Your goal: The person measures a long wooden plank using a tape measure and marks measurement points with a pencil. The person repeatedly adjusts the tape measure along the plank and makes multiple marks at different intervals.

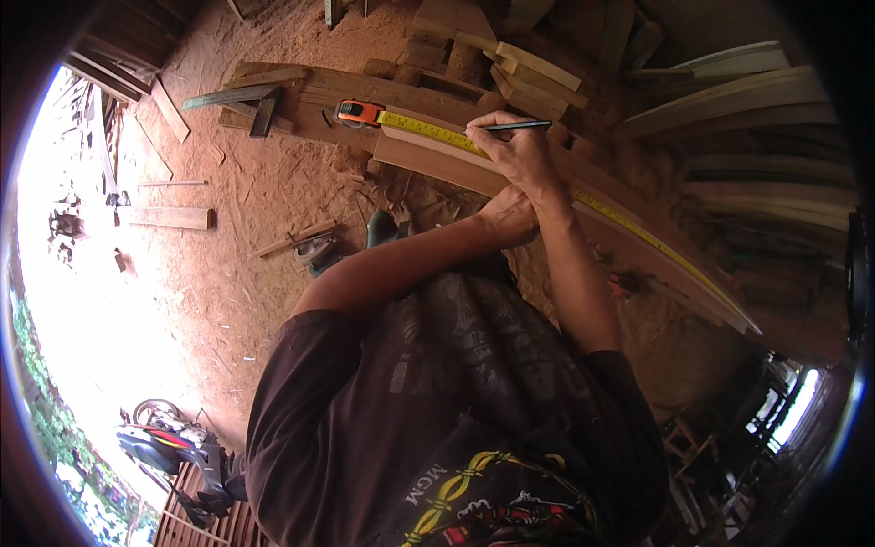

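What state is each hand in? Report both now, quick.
Left hand: partly hidden; open or closed cannot be told.
Right hand: closed, holding a slim dark pen or pencil.

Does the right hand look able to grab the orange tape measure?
Probably yes: only the yellow blade seems to lie between the right hand and orange case, though that hand holds a pen or pencil.
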`<state>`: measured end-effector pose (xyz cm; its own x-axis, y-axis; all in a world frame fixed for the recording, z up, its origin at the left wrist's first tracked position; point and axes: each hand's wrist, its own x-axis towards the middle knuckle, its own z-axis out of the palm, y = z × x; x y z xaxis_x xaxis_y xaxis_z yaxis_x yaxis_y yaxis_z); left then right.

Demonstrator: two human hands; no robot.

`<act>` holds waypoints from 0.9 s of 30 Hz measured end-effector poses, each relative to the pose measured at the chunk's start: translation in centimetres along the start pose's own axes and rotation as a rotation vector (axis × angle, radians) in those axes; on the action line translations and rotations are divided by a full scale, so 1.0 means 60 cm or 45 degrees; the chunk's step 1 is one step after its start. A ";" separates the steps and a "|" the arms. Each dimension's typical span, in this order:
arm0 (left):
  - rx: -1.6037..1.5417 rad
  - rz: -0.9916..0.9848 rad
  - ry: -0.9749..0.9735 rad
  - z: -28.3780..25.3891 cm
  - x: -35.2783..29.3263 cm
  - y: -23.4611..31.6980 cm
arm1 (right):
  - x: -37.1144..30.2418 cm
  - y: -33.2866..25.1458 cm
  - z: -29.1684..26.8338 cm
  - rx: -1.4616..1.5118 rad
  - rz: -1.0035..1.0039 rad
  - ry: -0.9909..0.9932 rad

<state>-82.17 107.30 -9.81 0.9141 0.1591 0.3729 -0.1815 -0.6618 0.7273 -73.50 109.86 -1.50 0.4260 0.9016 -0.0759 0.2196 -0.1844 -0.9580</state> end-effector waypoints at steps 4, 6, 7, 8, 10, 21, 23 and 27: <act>-0.044 0.042 0.081 -0.006 0.001 0.007 | 0.001 0.001 0.001 -0.037 -0.006 0.007; -0.018 0.049 0.070 -0.007 0.001 0.007 | 0.001 0.001 0.001 -0.036 -0.001 0.008; -0.032 0.043 0.064 -0.006 0.001 0.007 | 0.000 0.001 0.001 -0.040 -0.004 0.008; -0.049 0.028 0.047 -0.006 0.001 0.005 | 0.000 0.001 0.001 -0.040 0.001 0.008; -0.039 0.021 0.031 -0.003 0.000 0.002 | 0.000 0.001 0.001 -0.046 0.002 0.007; -0.016 0.068 0.086 -0.002 0.003 0.003 | 0.000 0.000 0.000 -0.097 -0.019 -0.002; 0.004 0.079 0.100 -0.005 0.004 0.006 | 0.000 -0.001 0.000 -0.112 0.005 -0.004; 0.010 0.081 0.113 -0.007 0.002 0.008 | 0.000 -0.001 0.000 -0.108 0.009 -0.003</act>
<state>-82.32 107.29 -9.19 0.8650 0.1804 0.4683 -0.2354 -0.6783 0.6961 -73.53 109.86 -1.43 0.4259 0.9009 -0.0829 0.2902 -0.2228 -0.9306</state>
